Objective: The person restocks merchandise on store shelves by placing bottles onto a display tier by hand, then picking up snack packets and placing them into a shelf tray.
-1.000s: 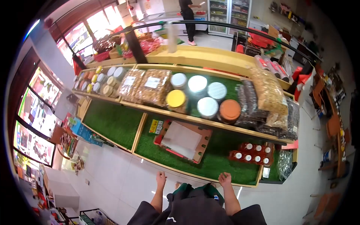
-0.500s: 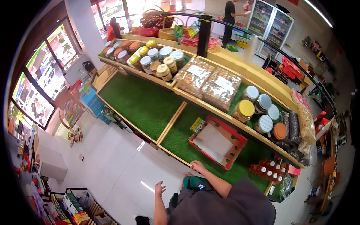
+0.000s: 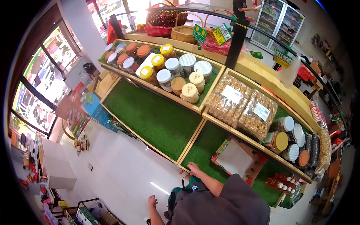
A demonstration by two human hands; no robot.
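While the right hand (image 3: pixel 194 168) hangs by the lower shelf's (image 3: pixel 150 116) near edge, fingers loosely parted, seemingly empty, don't bump that edge; the cardboard tray (image 3: pixel 234 157) sits right. Left hand (image 3: pixel 152 201), over floor (image 3: pixel 123 168): can't tell finger spread.

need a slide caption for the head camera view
Right hand near the green lower shelf, left hand away from it, jars and packed bags on the upper shelf.
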